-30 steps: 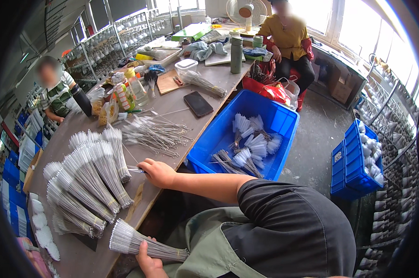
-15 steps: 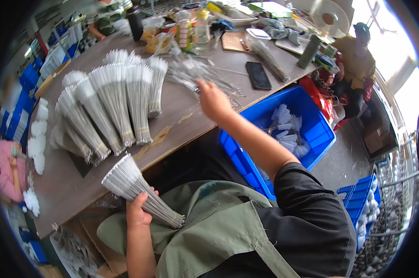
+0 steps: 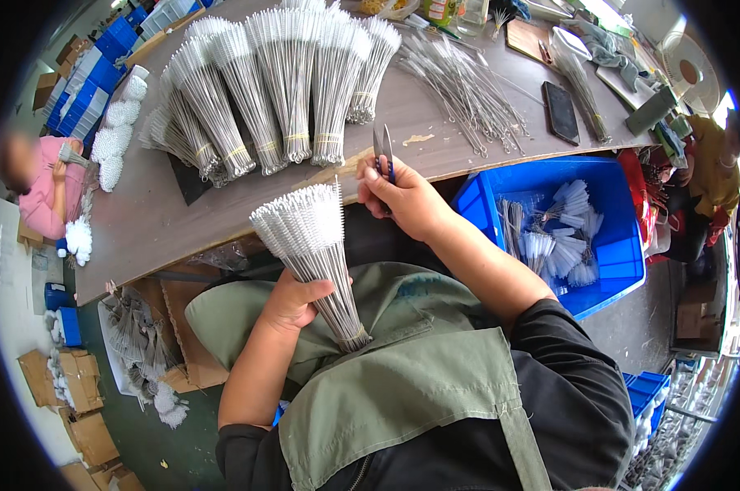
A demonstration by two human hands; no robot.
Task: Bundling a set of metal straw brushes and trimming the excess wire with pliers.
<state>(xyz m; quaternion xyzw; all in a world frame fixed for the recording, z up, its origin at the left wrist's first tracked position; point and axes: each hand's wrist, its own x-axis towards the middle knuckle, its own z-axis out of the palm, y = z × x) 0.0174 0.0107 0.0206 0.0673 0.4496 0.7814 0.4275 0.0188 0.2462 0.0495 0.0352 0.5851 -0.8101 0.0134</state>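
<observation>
My left hand (image 3: pixel 295 299) is wrapped round the wire stems of a thick bundle of small wire brushes (image 3: pixel 309 225), held tilted above my apron. Its white bristle ends fan out toward the table, with a band round the looped ends near my lap. A single brush stands up at the bundle's right side. Just beyond it, my right hand (image 3: pixel 403 196) grips a pair of scissors (image 3: pixel 384 146), blades pointing up and slightly apart. On the table (image 3: pixel 161 225), several banded brush bundles (image 3: pixel 296 74) lie in a fan, and loose brushes (image 3: pixel 468 90) are spread to their right.
A blue bin (image 3: pixel 620 270) with brush bundles stands at the table's right edge. A black phone (image 3: pixel 561 112) and another brush bundle (image 3: pixel 581 90) lie at the far right. White rolls (image 3: pixel 118 131) line the left edge, near a person in pink (image 3: pixel 42 184). Another person sits at right.
My right hand has come back from the loose brushes toward the held bundle, and scissors now show in it. The left-hand bundle has turned more upright. The view has shifted.
</observation>
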